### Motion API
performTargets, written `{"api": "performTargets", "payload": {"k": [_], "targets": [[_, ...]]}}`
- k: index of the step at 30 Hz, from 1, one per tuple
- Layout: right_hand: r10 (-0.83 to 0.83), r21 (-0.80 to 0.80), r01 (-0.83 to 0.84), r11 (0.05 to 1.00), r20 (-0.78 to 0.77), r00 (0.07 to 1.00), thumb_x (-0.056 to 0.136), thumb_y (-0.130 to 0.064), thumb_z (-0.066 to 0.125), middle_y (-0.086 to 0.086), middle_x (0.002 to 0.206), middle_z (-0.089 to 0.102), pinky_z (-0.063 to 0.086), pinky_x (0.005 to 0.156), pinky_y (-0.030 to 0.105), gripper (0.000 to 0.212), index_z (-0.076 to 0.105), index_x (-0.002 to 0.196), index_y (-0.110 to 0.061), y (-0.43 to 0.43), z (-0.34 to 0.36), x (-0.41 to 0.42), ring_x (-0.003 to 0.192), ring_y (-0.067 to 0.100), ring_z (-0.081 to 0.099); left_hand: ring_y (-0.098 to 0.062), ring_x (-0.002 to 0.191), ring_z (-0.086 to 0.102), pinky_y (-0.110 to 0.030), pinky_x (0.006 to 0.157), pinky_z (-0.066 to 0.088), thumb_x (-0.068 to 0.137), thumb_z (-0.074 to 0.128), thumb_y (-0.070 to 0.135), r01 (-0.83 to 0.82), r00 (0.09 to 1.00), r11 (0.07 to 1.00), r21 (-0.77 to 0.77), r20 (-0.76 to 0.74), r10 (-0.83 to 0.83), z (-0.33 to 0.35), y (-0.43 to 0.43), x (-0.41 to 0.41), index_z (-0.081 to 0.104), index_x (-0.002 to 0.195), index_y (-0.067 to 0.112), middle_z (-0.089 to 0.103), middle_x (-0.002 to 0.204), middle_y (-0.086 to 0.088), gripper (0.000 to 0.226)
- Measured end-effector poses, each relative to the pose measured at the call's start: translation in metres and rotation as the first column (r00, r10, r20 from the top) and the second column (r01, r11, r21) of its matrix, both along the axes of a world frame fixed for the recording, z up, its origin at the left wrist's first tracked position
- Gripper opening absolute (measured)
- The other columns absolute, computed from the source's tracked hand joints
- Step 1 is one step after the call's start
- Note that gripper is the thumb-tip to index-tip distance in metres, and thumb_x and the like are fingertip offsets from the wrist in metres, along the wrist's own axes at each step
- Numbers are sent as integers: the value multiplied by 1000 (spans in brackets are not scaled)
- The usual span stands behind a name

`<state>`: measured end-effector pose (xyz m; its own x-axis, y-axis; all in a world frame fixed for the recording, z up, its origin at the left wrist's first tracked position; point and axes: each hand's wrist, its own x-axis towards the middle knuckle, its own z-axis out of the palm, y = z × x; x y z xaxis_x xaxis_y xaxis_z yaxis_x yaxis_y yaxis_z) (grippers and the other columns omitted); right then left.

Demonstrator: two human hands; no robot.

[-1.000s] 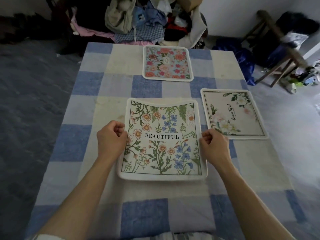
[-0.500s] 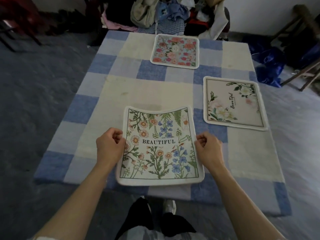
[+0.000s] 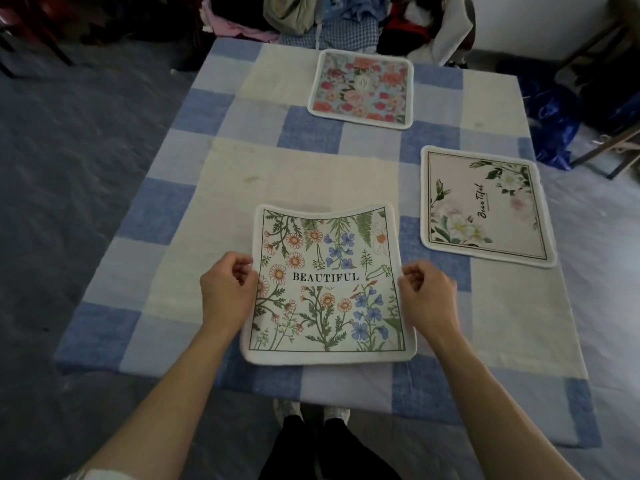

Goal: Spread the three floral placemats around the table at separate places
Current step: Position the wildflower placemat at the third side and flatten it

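A wildflower placemat (image 3: 329,289) printed "BEAUTIFUL" hangs just above the table's near edge, its far edge sagging. My left hand (image 3: 227,294) pinches its left side and my right hand (image 3: 427,297) pinches its right side. A cream placemat (image 3: 485,206) with white blooms lies flat at the table's right side. A blue placemat (image 3: 362,88) with pink and red roses lies flat at the far end. All three sit apart on the blue-and-cream checked tablecloth (image 3: 214,188).
A heap of clothes (image 3: 329,15) sits beyond the table's far edge. A blue bag (image 3: 550,119) and wooden chair legs (image 3: 609,147) stand to the right. My legs and shoes (image 3: 311,410) show below the table's near edge. Grey floor surrounds the table.
The wildflower placemat, held by both hands, has come back toward the table's near edge. The view has pulled back, showing my legs and more floor. The other two placemats have not moved.
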<state>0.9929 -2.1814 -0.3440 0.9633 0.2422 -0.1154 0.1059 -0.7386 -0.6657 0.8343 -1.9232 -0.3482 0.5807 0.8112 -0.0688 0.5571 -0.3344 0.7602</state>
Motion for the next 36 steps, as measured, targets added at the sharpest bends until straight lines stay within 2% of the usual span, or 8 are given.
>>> {"api": "performTargets", "payload": {"k": [6, 10, 13, 16, 20, 28, 33, 36], "targets": [[27, -82, -26, 996, 9, 1000, 89, -16, 62, -9, 76, 62, 37, 59, 13, 9, 60, 84, -24, -1, -22, 3, 70, 4, 57, -11, 73, 61, -24, 68, 52, 84, 68, 8, 157, 987, 977, 146, -42, -152, -25, 2, 2, 64, 95, 17, 64, 86, 2, 15], [10, -92, -7, 996, 34, 999, 88, -15, 62, -10, 74, 60, 31, 58, 8, 9, 60, 83, -22, 1, -31, 1, 68, -2, 53, -12, 73, 58, -23, 67, 48, 86, 67, 11, 240, 970, 946, 216, -97, -223, -36, 6, 3, 62, 93, 16, 62, 86, 1, 10], [1, -89, 2, 996, 26, 1000, 88, -14, 62, -8, 73, 60, 34, 59, 11, 8, 60, 83, -20, 2, -37, 2, 67, 3, 53, -12, 72, 58, -25, 67, 50, 86, 67, 11, 239, 969, 949, 207, -108, -220, -43, 10, 3, 61, 93, 17, 62, 86, 0, 11], [-5, -126, 5, 992, -3, 1000, 84, -13, 66, -4, 79, 61, 37, 61, 15, 9, 60, 87, -19, -1, -41, 4, 70, 9, 54, -17, 75, 59, -32, 70, 53, 84, 68, 14, 259, 952, 958, 126, -202, -231, -51, 14, 1, 63, 97, 15, 62, 88, -3, 14], [31, -215, -56, 975, -115, 993, 81, -17, 72, 3, 101, 59, 40, 76, 25, 31, 61, 110, -13, -4, -47, 3, 88, 16, 54, -19, 85, 57, -32, 78, 49, 86, 67, 25, 352, 871, 936, 1, -367, -327, -57, 15, -3, 64, 107, 13, 57, 101, -5, 24], [43, -186, -71, 980, -150, 988, 84, -21, 71, 5, 113, 58, 45, 85, 29, 42, 56, 122, -10, -4, -39, -3, 100, 18, 54, -15, 85, 53, -26, 75, 42, 87, 65, 28, 362, 867, 932, 14, -374, -331, -48, 15, -6, 63, 110, 15, 57, 102, -3, 27], [58, -154, -75, 985, -112, 992, 85, -22, 71, 8, 115, 58, 44, 87, 31, 40, 57, 121, -10, -11, -23, -4, 102, 21, 54, -20, 96, 59, -35, 85, 51, 87, 66, 30, 332, 884, 942, 50, -365, -292, -23, 10, -9, 61, 120, 13, 60, 115, -7, 38], [82, -122, -92, 988, -81, 993, 85, -22, 71, 8, 116, 59, 45, 88, 30, 39, 58, 121, -11, -17, -11, -7, 100, 18, 54, -22, 98, 60, -34, 85, 49, 87, 67, 27, 316, 903, 942, 108, -338, -265, -1, 7, -11, 61, 121, 12, 60, 118, -8, 38]]}}
